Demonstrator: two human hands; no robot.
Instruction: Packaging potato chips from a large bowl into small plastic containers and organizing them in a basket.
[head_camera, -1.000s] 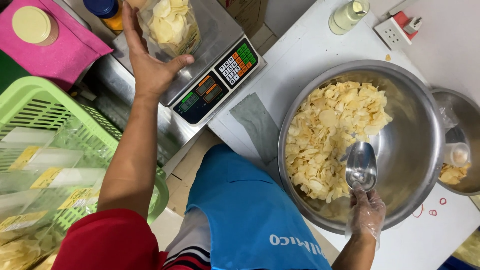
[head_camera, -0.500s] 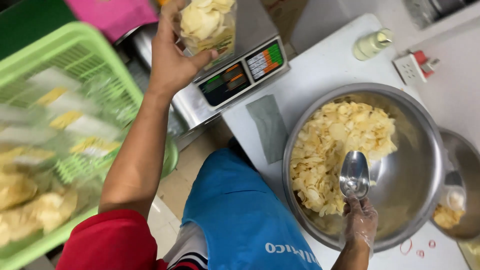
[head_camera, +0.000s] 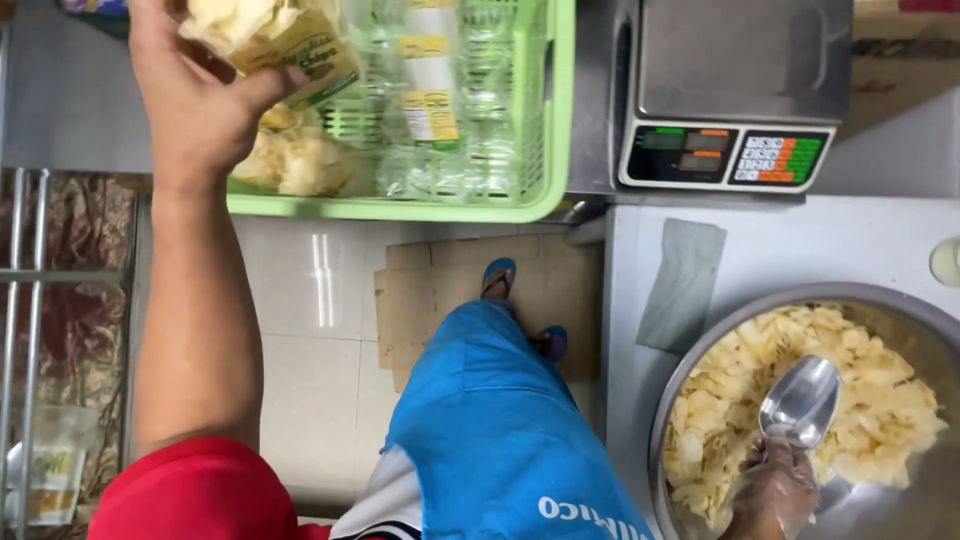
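Observation:
My left hand (head_camera: 195, 105) is stretched out at the top left, gripping a clear bag of pale chips (head_camera: 270, 35) with a yellow label, held over the left end of a green plastic basket (head_camera: 470, 205). The basket holds several filled and empty bags. My right hand (head_camera: 775, 490), in a clear glove, grips the handle of a metal scoop (head_camera: 800, 398) at the bottom right. The scoop rests over the heap of chips (head_camera: 730, 400) inside a large steel bowl (head_camera: 672, 400).
A digital scale (head_camera: 735, 95) with a steel platform stands right of the basket. A grey sheet (head_camera: 683, 285) lies on the white table beside the bowl. Cardboard (head_camera: 440, 300) covers the tiled floor. A metal rack (head_camera: 30, 300) stands at the left.
My left hand has lifted the bag of chips off the scale and carried it left over the green basket. My right hand with the scoop has stayed in the bowl.

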